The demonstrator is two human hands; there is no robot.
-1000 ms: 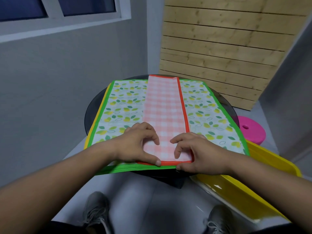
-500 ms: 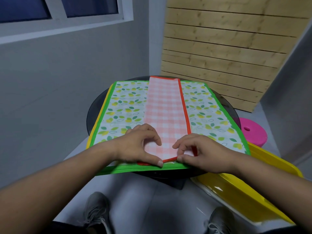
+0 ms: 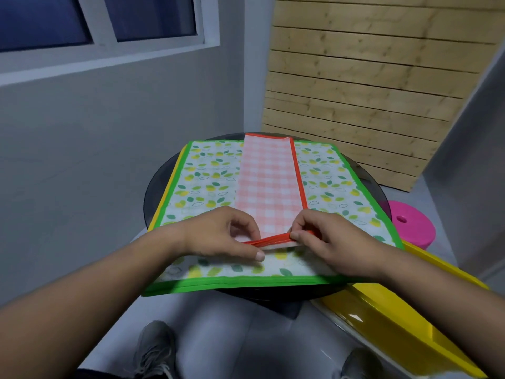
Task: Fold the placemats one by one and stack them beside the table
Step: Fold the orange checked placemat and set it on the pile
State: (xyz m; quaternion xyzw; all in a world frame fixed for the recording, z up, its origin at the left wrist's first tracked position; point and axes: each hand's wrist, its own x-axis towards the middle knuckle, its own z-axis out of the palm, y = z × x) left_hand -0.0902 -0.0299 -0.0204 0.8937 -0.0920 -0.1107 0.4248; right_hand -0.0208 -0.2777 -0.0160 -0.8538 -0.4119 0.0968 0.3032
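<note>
i am pinching the near end of the pink checked placemat (image 3: 269, 184) with both hands: my left hand (image 3: 218, 236) grips its orange-edged end between thumb and curled fingers, and my right hand (image 3: 336, 242) pinches the same end from the other side. that end is lifted just off the mat below, while the rest of the strip lies flat down the middle of the round dark table (image 3: 153, 192).

as i judge it, this mat is partway done: it is already folded lengthwise into a narrow strip, and the crosswise fold, near end over to far end, is not yet made. under it the green-bordered leaf placemat (image 3: 207, 181) lies spread open and unfolded, and a yellow-edged mat (image 3: 170, 184) shows beneath that at the left. so at least two more are left to fold. i see no folded stack beside the table; the yellow tray (image 3: 396, 324) to my right shows nothing in it that i can make out.

no brand, label or writing is readable anywhere.
</note>
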